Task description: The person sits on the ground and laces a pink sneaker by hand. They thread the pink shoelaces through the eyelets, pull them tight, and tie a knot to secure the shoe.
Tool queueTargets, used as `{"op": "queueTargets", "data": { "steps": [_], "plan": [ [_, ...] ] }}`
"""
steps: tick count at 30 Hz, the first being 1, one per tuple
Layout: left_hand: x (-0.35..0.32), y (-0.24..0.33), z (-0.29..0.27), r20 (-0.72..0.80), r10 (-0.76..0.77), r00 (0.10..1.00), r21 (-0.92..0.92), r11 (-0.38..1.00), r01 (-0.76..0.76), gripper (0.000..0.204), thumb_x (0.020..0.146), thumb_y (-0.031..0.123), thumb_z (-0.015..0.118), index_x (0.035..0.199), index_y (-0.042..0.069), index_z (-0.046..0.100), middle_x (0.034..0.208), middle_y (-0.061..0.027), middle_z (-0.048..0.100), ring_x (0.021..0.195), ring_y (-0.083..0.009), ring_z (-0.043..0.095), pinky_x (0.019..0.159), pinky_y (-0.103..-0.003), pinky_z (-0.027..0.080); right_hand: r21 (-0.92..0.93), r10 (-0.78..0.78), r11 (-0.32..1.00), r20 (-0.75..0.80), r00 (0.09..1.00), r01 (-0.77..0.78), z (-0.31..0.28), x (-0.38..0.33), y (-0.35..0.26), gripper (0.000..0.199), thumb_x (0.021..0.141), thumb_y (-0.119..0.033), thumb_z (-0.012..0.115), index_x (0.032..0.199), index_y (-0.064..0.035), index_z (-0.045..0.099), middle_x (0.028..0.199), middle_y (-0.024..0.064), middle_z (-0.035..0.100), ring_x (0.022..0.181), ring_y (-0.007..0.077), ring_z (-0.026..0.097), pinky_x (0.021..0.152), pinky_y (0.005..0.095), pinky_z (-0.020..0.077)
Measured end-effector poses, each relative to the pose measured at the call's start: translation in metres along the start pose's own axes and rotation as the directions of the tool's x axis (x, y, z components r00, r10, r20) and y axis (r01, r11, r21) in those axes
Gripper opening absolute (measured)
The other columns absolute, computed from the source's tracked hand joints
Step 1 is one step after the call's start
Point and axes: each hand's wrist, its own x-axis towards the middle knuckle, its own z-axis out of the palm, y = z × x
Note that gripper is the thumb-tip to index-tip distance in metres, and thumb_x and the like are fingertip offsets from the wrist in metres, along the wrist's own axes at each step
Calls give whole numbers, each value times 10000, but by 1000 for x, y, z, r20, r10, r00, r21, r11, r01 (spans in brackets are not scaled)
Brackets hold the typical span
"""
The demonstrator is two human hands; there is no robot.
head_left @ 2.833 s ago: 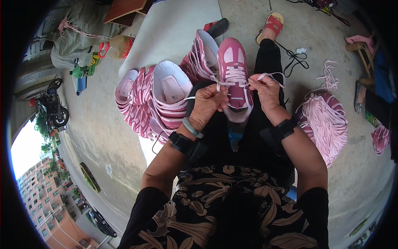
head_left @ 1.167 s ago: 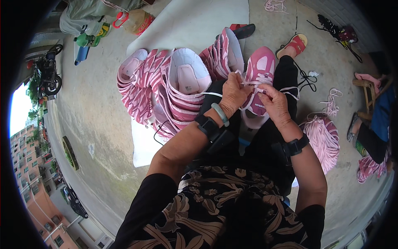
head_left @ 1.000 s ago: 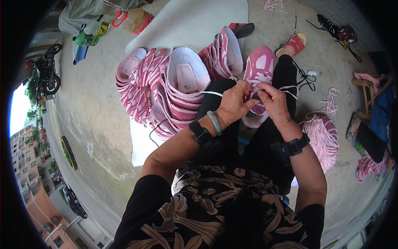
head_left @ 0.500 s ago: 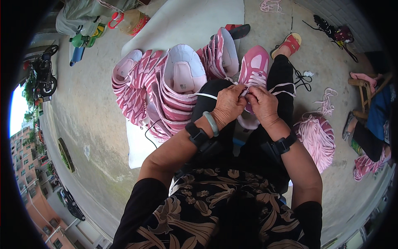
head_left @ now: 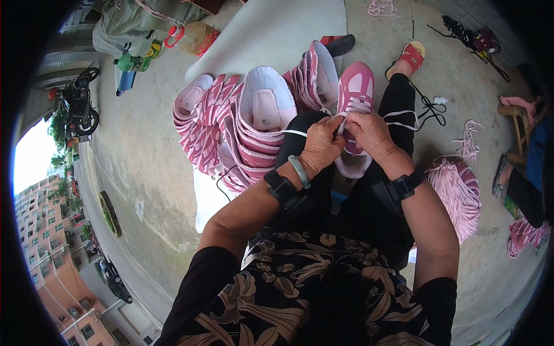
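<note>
Fingers of your left hand [head_left: 324, 141] and right hand [head_left: 368, 134] are drawn together in tight pinches, tips nearly meeting over the throat of the pink shoe [head_left: 356, 81]; they seem to have hold of the pale lace [head_left: 359, 104] there, though your knuckles hide exactly where each pinch sits. That shoe rests between your legs, toe pointing away from you, its front rows already crossed with lace. You look to be partway through lacing, probably working an end through an eyelet near the left edge. If so, the next move calls for a secure hold on the tip as it comes through, then an even pull so the row lies flat and untwisted.

Watch the lace slack [head_left: 416, 118] looped over your right leg [head_left: 398, 95]: it could snag when you draw. Another pale strand [head_left: 294, 132] crosses near your left knee [head_left: 301, 122], just beside the nested pink uppers [head_left: 266, 104], which crowd that side and may limit an outward pull. Farther right lie the lace bundle [head_left: 456, 196] and a loose tangle of lace [head_left: 470, 141], both clear of your hands
</note>
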Motion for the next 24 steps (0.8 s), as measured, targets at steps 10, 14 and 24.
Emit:
{"op": "queueTargets", "data": {
  "steps": [10,14,24],
  "plan": [
    [-10,6,10,-37,1,999,155,988,4,331,709,31,532,1036,-20,554,888,-197,581,798,-359,579,697,-379,476,152,150,982,-244,958,-115,-51,-121,51,77,757,-33,605,734,-43,532,553,93,488,466,184,483,469,282,385],
    [-14,7,13,-32,-30,999,157,987,35,325,716,77,530,1032,2,554,931,-192,563,824,-369,565,726,-419,467,355,604,796,-409,684,-491,-107,-244,119,132,814,-39,551,685,-60,531,549,-36,439,455,28,370,402,193,296],
    [3,-1,-17,-211,-32,977,177,982,71,200,720,71,625,902,15,564,782,-126,535,661,-277,543,627,-351,458,-612,341,727,-72,937,-312,-95,-206,87,224,732,-243,604,810,-37,567,875,138,586,851,349,542,720,418,427]
  ]
}}
